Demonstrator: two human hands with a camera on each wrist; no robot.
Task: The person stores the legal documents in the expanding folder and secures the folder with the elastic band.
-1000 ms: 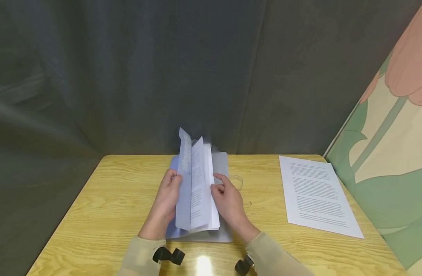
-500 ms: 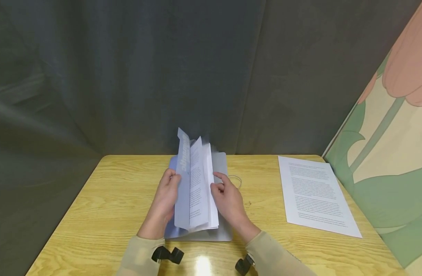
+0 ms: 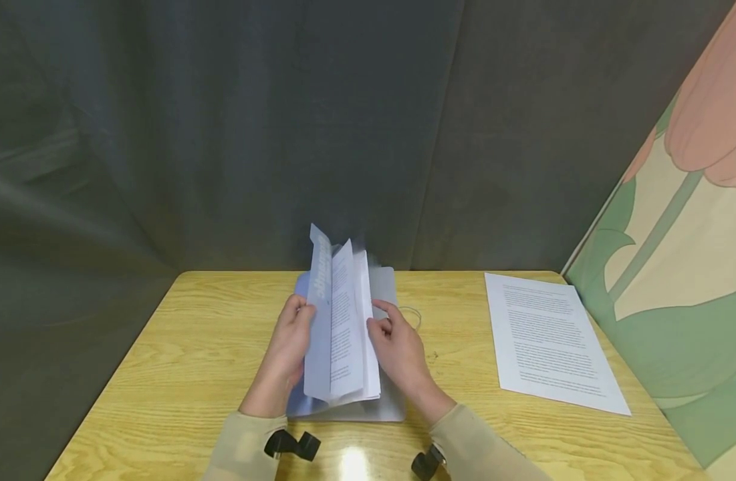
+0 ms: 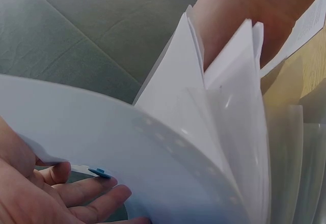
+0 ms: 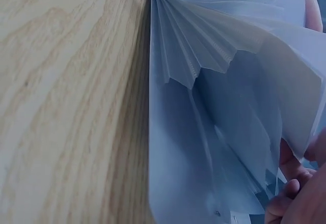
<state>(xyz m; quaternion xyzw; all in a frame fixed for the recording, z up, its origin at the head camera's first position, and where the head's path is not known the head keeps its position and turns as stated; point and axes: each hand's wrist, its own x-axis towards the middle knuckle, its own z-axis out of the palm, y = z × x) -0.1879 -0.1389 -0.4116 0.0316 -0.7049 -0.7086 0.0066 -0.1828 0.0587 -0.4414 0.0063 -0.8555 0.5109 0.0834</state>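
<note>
An accordion file folder (image 3: 387, 287) of frosted bluish plastic stands fanned out on the table, its pleats spread in the right wrist view. Printed papers (image 3: 347, 334) sit upright inside it. My left hand (image 3: 292, 341) grips the folder's front cover (image 3: 319, 347), thumb on the inner side; in the left wrist view the cover bows, with a small blue button (image 4: 100, 172) by the fingertips. My right hand (image 3: 399, 344) pinches the right edge of the papers, index finger extended along them. Fingers partly hide behind the sheets in the right wrist view.
A single printed sheet (image 3: 554, 341) lies flat on the wooden table (image 3: 199, 347) at the right. A thin elastic loop (image 3: 413, 315) shows beside the folder. Dark curtain (image 3: 295, 133) closes off the back, and a flower-patterned panel (image 3: 692, 300) borders the right side.
Both hands keep nearly the same place on the folder and papers. The whole view has shifted very slightly.
</note>
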